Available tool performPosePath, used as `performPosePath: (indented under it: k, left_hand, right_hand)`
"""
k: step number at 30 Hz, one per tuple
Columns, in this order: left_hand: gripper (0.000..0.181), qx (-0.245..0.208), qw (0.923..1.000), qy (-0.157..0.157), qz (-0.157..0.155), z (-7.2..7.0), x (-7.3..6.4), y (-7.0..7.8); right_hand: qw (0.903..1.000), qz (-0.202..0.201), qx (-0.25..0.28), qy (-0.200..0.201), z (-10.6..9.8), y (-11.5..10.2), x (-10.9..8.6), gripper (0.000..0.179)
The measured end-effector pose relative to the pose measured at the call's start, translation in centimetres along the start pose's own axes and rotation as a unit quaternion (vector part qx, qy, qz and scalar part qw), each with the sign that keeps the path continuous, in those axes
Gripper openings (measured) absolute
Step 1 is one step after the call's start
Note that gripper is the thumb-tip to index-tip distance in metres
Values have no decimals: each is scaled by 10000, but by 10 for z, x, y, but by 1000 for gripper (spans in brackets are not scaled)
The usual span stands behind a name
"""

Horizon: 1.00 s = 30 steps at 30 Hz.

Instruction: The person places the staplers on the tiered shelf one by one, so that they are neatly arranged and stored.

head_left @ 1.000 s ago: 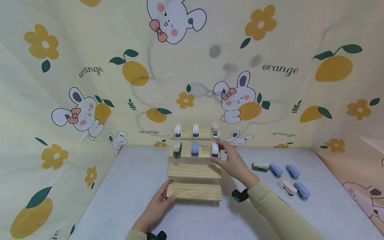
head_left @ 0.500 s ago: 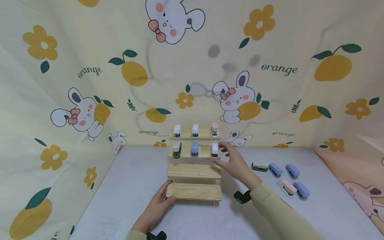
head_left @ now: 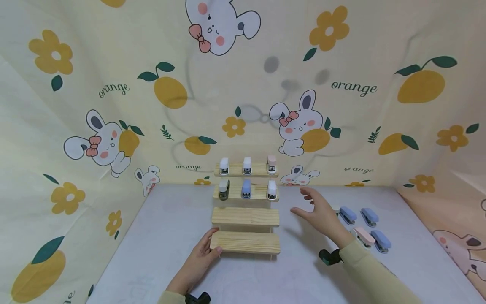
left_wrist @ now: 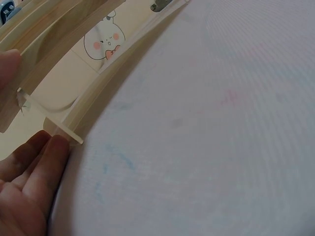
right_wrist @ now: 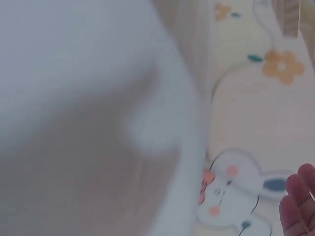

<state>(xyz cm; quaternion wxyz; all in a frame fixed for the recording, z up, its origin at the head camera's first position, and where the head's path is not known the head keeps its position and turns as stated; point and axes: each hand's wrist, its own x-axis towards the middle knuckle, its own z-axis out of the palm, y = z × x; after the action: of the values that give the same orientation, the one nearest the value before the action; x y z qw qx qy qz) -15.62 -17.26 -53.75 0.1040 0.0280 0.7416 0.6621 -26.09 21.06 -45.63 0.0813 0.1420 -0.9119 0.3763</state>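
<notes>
A stepped wooden display rack stands on the table. Its top shelf holds two white staplers and a pink stapler. On the shelf below are a dark-based stapler, a blue stapler and a white stapler. My left hand grips the left end of the lowest shelf; in the left wrist view its fingers lie by a leg of the rack. My right hand hangs in the air right of the rack, thumb and fingers spread, holding nothing.
Several loose staplers lie at the right of the table, among them a pink stapler and a blue stapler. A pale stapler there is mostly hidden by my right hand. A printed cloth hangs behind the table.
My right hand has let go of the white stapler at the right end of the second shelf and moved away to the right. My left hand has stayed in place.
</notes>
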Motion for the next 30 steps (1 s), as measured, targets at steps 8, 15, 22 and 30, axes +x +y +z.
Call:
performPosePath:
  k: [8,15,22,30]
  left_hand:
    - [73,-16,9999,-75,95,-1,-1,-1]
    - [73,51,10000,-23,71,0,-1,0]
    - [73,51,10000,9,38,-2,0,1]
    - [74,-97,9999,-34,-12,0,-1,3]
  right_hand:
    - [9991,362,-135,-150,-21,28,-11,90]
    - [9971,676,-112,-342,-36,50,-14,97]
    - [9939,905,-352,-516,-42,64,-10,101]
    - [9894,1144,-639,-623,-42,78,-7,104]
